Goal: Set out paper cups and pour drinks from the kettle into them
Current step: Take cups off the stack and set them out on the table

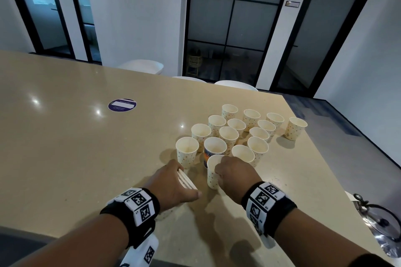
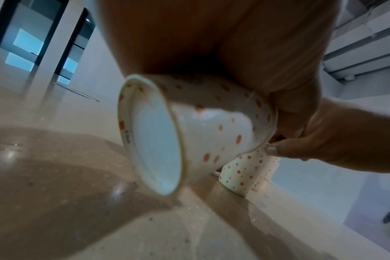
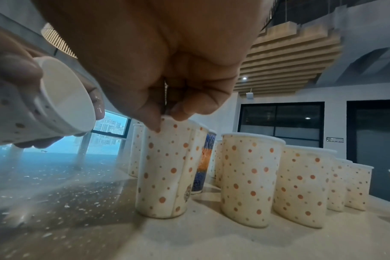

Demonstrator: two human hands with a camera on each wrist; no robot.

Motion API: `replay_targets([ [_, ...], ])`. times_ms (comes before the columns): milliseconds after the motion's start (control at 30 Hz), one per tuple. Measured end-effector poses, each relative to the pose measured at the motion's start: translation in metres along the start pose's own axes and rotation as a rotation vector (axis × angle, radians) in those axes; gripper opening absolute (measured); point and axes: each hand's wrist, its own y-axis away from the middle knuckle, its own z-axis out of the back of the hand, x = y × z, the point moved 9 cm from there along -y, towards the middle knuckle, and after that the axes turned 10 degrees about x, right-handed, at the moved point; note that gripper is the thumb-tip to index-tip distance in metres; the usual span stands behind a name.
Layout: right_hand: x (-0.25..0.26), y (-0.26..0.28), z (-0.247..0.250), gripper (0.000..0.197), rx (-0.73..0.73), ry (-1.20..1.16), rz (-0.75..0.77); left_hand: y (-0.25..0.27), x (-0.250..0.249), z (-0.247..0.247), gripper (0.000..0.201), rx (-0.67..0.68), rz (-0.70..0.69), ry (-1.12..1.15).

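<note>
My left hand (image 1: 184,176) grips a short stack of nested dotted paper cups (image 1: 190,184) tilted on its side just above the table; in the left wrist view the stack's base (image 2: 154,137) faces the camera. My right hand (image 1: 219,169) pinches the rim of one dotted cup (image 1: 212,176) that stands upright on the table; in the right wrist view the fingertips (image 3: 156,125) close on that cup's rim (image 3: 167,121). Behind it stand several empty dotted cups (image 1: 258,147) and one blue and orange cup (image 1: 213,147). A steel kettle (image 1: 377,221) sits at the lower right.
The beige table (image 1: 86,147) stretches wide to the left, with a round purple sticker (image 1: 122,105) on it. Its right edge runs diagonally close to the outer cups (image 1: 296,128). White chairs (image 1: 143,66) stand at the far side.
</note>
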Motion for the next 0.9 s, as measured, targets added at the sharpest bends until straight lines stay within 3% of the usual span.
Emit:
replay_targets([
  [200,-0.01,0.003,-0.003,0.03,-0.042,-0.033,-0.011,-0.001,-0.002,-0.005,0.085,0.001,-0.01,-0.056],
  [333,-0.012,0.03,0.024,0.027,-0.319,-0.289,-0.012,0.001,-0.017,-0.014,0.077,0.043,-0.068,-0.087],
  [367,-0.007,0.034,0.025,0.026,-0.301,-0.377,0.017,0.001,-0.023,-0.018,0.071,0.049,-0.094,-0.089],
  [500,0.019,0.038,-0.002,0.02,0.021,-0.72,0.139,0.001,-0.053,-0.042,0.054,0.083,-0.23,-0.136],
  [667,-0.001,0.048,-0.017,0.023,0.12,-0.995,0.075,0.013,-0.073,-0.047,0.06,0.046,-0.302,-0.076],
  [800,-0.013,0.052,-0.015,0.019,0.099,-1.046,0.097,0.02,-0.092,-0.045,0.044,0.008,-0.336,-0.052],
  [900,-0.024,0.054,-0.016,0.019,0.082,-1.064,0.103,0.018,-0.093,-0.052,0.048,-0.016,-0.297,-0.035],
])
